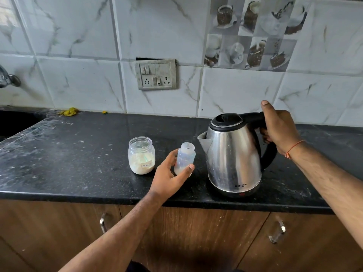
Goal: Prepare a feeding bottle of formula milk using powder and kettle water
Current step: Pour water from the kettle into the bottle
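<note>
A small clear feeding bottle (186, 156) without a cap stands on the black counter (78, 154), with white powder at its bottom. My left hand (169, 173) holds it from the left, thumb and fingers curled round its lower part. To its right stands a steel kettle (233, 160) with a black lid, its spout pointing left toward the bottle. My right hand (279, 126) grips the kettle's black handle, thumb raised above it. An open plastic jar (141, 156) labelled "Formula", about a third full of white powder, stands left of the bottle.
A sink (15, 122) lies at the far left with a tap (7, 77) above it. A switch and socket plate (156, 74) is on the tiled wall. Yellow scraps (68, 111) lie at the counter's back. Cabinet doors with metal handles (277, 232) are below.
</note>
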